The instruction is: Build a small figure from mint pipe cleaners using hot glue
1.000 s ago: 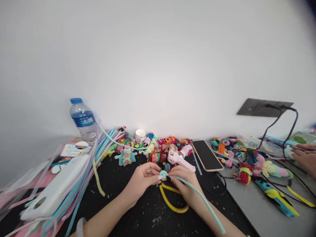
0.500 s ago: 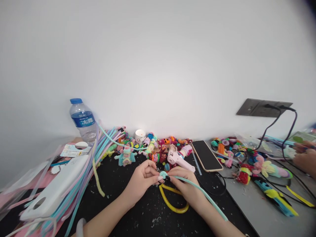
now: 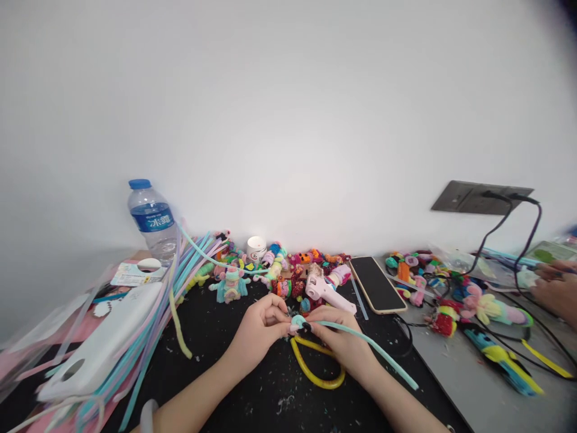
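Between my two hands is a mint-green pipe cleaner [image 3: 374, 345], its near end curled into a small coil and its long tail running out over my right wrist. My left hand [image 3: 264, 328] pinches the coil from the left with thumb and fingertips. From the other side my right hand [image 3: 340, 337] pinches the same pipe cleaner, with something small and black at its fingertips. Just below lies a yellow loop [image 3: 315, 379] on the black mat [image 3: 252, 397]. A pale pink glue gun [image 3: 331, 294] rests beyond my right hand.
Pastel pipe cleaners [image 3: 153, 313] lie at left by a white case [image 3: 99, 343] and a water bottle [image 3: 153, 219]. Small fuzzy figures [image 3: 232, 285] line the wall. A phone [image 3: 378, 285], cables [image 3: 529, 240] and another person's hand [image 3: 559, 291] are on the right.
My hands stay in nearly the same place, with a slight shift of the fingers at the coil. The pipe cleaner's tail has lifted a little, and the other person's hand has moved slightly.
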The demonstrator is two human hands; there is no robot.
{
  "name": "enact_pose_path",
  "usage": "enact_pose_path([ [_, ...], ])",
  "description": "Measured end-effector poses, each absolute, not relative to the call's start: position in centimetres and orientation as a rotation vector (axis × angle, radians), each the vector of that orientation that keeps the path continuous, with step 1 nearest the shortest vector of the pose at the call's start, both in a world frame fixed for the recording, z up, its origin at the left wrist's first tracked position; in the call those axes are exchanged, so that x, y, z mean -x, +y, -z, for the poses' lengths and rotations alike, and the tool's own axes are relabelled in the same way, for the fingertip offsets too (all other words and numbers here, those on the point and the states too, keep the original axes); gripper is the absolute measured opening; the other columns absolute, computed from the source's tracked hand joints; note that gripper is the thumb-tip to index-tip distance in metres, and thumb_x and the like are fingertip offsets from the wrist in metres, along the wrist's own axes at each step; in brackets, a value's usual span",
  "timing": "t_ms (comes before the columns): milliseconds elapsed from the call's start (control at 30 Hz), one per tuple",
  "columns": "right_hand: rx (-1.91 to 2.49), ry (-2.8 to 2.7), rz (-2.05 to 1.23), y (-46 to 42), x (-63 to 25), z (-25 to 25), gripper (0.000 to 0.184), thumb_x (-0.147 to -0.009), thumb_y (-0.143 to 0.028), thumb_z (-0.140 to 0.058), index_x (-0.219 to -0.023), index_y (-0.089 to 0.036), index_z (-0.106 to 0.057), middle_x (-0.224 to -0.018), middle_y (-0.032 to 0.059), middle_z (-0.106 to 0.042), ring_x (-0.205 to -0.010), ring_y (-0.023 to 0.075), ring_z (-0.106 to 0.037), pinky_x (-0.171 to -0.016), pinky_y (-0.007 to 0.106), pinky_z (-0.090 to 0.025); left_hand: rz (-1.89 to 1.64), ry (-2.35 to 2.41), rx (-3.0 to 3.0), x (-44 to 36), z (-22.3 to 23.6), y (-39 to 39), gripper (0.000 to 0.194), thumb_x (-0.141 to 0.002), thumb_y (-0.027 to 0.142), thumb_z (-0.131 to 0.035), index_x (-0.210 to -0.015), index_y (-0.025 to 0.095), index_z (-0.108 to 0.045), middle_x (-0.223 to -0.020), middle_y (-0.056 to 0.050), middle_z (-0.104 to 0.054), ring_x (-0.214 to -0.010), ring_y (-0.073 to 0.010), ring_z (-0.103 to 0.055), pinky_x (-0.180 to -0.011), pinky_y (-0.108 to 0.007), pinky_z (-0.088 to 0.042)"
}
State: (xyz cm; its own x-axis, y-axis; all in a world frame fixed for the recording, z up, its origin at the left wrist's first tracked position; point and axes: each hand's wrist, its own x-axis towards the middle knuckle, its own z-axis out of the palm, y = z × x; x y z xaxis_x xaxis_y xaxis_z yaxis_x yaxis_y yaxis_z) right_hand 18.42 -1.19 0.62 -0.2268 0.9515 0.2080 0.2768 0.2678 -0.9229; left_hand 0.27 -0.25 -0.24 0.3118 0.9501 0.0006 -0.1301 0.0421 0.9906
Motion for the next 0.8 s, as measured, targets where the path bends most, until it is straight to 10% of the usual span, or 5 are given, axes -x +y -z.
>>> enact_pose_path([
  [800,1.161,-1.797,-0.84,-1.39,-18.4,-1.61,0.013,-0.077,-0.016,-0.059,-0.073,-0.017,-0.071,-0.073,0.0046,-0.065,-0.07,0.0163,-0.06,-0.064,0.026,-0.048,-0.969,0.844,-1.288,-0.4,0.24,-0.18,0.021,-0.071,0.03,-0.065,-0.084,0.016,-0.056,-0.066,0.001,-0.057,-0.053,-0.0111,-0.054,-0.051,-0.024,-0.045],
])
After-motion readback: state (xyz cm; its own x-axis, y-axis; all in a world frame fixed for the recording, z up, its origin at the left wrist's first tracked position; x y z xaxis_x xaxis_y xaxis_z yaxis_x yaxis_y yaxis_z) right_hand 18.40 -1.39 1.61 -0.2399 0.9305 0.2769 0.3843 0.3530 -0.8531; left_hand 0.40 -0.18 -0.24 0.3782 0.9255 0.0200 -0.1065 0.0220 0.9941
